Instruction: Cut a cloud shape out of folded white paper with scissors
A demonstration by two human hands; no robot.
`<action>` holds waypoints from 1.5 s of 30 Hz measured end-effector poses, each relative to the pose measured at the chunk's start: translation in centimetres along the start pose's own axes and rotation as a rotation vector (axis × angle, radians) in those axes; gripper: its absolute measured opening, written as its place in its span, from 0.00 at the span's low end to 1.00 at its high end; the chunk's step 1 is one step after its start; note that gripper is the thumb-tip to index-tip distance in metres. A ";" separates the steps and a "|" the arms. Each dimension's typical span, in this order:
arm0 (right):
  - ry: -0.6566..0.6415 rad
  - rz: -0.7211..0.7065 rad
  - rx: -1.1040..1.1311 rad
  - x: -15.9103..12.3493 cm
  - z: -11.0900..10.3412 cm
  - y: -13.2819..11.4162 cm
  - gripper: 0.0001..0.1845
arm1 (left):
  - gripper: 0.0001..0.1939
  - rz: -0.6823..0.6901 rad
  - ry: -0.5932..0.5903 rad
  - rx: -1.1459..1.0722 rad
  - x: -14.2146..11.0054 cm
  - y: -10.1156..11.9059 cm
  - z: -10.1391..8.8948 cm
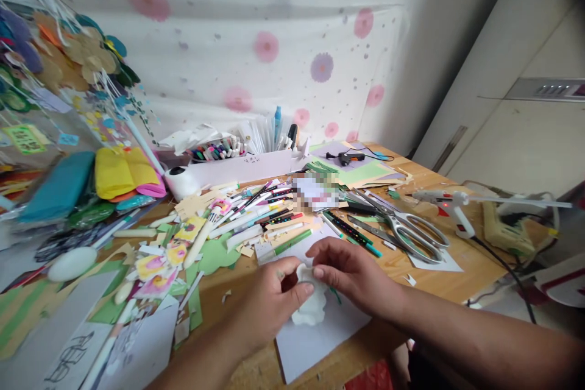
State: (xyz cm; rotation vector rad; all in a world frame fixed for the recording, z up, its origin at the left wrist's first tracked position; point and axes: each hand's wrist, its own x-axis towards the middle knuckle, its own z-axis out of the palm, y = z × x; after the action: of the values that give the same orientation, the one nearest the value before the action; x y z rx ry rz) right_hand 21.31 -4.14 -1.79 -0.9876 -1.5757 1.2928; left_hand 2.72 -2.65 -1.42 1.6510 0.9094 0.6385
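Note:
A white, wavy-edged piece [309, 308], thin like paper or soft clay, hangs between my two hands over a white sheet of paper [304, 347]. My left hand [278, 292] pinches its upper left edge between thumb and fingers. Closed on the upper right edge is my right hand [345, 271], with its fingertips close to the left thumb. A small green strip [336, 297] shows beneath the right hand. Just beyond the hands lie markers [274, 225] and pens with dotted barrels [350, 231].
Large scissors [406, 228] lie right of the pens, points toward the pile. A white glue gun [450, 204] with its cord stands at the right edge; a black one [347, 158] lies at the back. Painted paper flowers [158, 265] and scraps cover the left. Hanging felt shapes [89, 52] stand upper left.

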 end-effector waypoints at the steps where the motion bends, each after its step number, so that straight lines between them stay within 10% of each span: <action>1: -0.010 -0.009 0.022 0.0 0.1 0.1 0.21 | 0.11 0.005 0.022 -0.010 0.1 0.1 0.0; 11: 0.031 0.014 -0.238 -0.2 -0.2 1.3 0.20 | 0.07 0.123 0.262 0.055 0.4 -0.1 0.6; 16: 0.046 0.031 -0.317 -0.2 -2.4 0.2 0.19 | 0.05 0.170 0.493 0.179 -1.0 2.9 -3.9; 22: -0.032 0.022 -0.407 -1.0 -3.3 0.0 0.19 | 0.04 0.070 0.722 0.468 -8.1 3.0 -9.5; 31: -0.191 0.035 -0.490 -1.5 -3.3 0.1 0.16 | 0.05 0.164 0.678 1.069 -17.3 -3.5 -7.5; 45: -0.242 0.037 -0.541 -1.6 -1.4 -0.1 0.14 | 0.14 -0.062 0.430 1.125 0.3 -1.0 -9.5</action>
State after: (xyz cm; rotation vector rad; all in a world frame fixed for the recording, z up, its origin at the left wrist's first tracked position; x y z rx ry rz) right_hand 23.16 -5.20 -1.73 -1.2209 -2.1715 1.0570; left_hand -4.85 2.98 0.06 2.4823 1.8361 0.4479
